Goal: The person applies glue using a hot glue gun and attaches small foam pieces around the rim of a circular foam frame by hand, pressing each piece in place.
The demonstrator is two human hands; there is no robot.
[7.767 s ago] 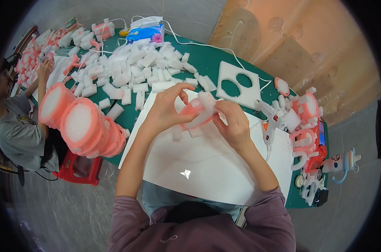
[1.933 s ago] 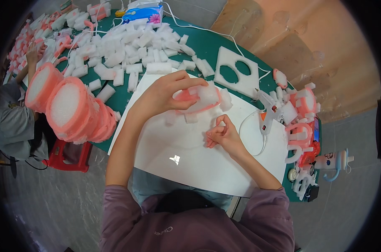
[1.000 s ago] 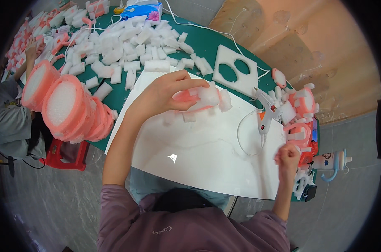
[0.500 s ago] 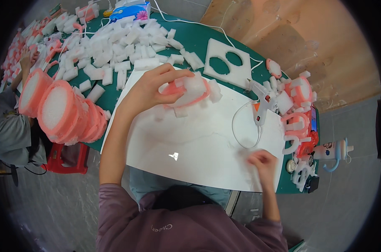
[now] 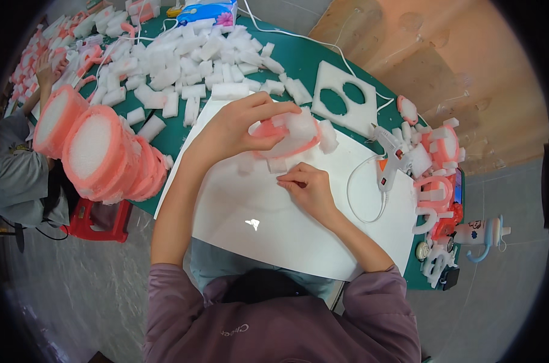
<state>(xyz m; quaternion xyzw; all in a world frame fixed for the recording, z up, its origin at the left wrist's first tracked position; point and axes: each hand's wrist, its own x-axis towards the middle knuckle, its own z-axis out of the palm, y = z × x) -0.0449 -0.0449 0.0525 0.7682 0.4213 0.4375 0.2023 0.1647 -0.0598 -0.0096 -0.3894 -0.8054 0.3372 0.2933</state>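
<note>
Pink-and-white foam (image 5: 291, 143), white blocks (image 5: 329, 137) already jutting from its rim, sits over the white board (image 5: 256, 196) gripped in my half-curled left hand (image 5: 238, 127), my right hand (image 5: 311, 187) pinching just below, on what, if anything, I can't tell, with loose blocks (image 5: 196, 60) heaped unused beyond.

Pink-and-white foam piece (image 5: 302, 128) in the left hand (image 5: 244, 128); white sheet (image 5: 241, 202) beneath the right hand (image 5: 309, 187); green tabletop (image 5: 292, 57) beyond both; white-and-orange glue gun (image 5: 390, 158) to their right.

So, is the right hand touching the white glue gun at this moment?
Apart. In the head view, the right hand is left of the white glue gun, with white sheet and looped cord visible between them.
</note>
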